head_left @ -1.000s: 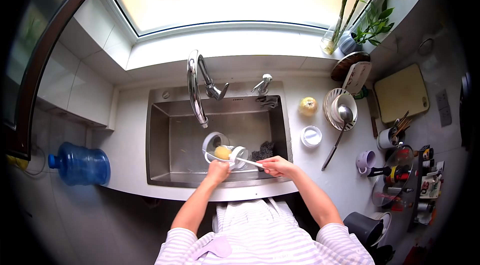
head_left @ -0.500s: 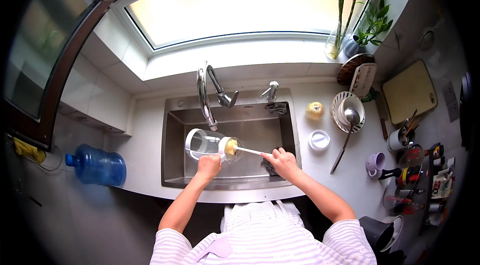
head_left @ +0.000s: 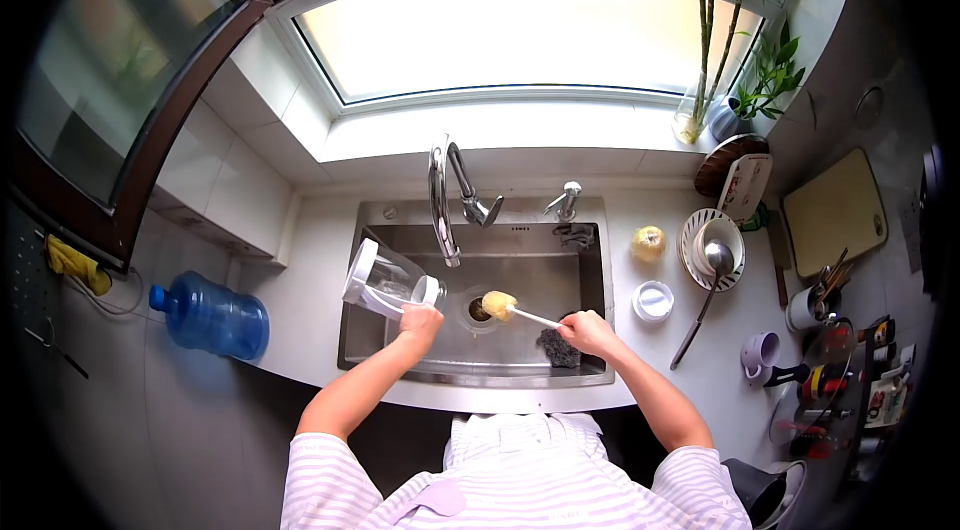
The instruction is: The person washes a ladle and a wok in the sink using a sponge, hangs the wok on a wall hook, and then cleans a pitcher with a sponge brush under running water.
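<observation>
My left hand [head_left: 421, 323] is closed on the white handle of a clear jug [head_left: 392, 280], which lies tilted over the left part of the steel sink [head_left: 480, 366]. White parts show at both ends of the jug. In my right hand [head_left: 590, 332] is the white handle of a sponge brush [head_left: 500, 307]. Its yellow sponge head is outside the jug, close to the drain [head_left: 479, 310]. Below and beside my right hand, a dark scrubber [head_left: 558, 350] lies in the sink.
The faucet [head_left: 440, 205] arches over the sink. Right of it stand a white lid [head_left: 654, 301], a wrapped yellowish round item [head_left: 648, 244], and bowls with a ladle [head_left: 718, 255]. A blue water bottle [head_left: 215, 315] lies at the left; a purple mug [head_left: 760, 354] stands right.
The sponge head has come out of the jug, and the jug has moved left and tilted. My right hand has drawn the brush away to the right. The camera view has shifted.
</observation>
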A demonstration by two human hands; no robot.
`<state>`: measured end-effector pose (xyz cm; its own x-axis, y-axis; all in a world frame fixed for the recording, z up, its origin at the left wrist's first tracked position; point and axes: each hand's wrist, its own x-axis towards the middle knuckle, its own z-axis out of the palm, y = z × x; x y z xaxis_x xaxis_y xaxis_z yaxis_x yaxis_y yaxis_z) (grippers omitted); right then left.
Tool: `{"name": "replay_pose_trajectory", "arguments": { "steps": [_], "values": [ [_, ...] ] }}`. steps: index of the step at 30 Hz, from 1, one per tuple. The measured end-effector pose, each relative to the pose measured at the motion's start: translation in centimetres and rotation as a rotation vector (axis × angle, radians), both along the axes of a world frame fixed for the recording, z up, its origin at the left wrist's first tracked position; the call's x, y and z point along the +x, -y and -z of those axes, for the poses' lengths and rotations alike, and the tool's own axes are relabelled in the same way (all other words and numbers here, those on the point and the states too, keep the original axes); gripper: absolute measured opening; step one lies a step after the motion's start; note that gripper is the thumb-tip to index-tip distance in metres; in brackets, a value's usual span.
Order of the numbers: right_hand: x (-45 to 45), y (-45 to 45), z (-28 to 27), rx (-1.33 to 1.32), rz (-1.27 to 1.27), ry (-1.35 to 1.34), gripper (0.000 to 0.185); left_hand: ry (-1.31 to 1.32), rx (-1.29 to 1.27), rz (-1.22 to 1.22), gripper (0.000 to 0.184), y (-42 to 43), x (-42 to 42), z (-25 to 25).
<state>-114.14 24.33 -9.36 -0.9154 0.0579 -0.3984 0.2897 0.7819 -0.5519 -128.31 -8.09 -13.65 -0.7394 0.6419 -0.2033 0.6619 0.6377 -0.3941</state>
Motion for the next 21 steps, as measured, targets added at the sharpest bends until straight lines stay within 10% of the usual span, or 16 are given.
{"name": "replay_pose_trajectory", "arguments": {
  "steps": [10, 16, 21],
  "values": [
    [-5.1, 1.8, -1.3, 0.522, -0.205, -0.404, 0.007, 0.214, -0.372, -0.121, 0.017, -2.6, 0.3, 2.6],
    [-14.7, 2.4, -4.6, 0.785, -0.669, -0.565, 0.016, 0.34, 0.035, -0.265, 0.015, -3.0, -1.8, -6.8],
    [-22.5, 2.7, -2.0, 0.77, -0.645, -0.553, 0.021, 0.447, 0.901, -0.49, 0.032, -0.7, -1.8, -9.3]
  ]
}}
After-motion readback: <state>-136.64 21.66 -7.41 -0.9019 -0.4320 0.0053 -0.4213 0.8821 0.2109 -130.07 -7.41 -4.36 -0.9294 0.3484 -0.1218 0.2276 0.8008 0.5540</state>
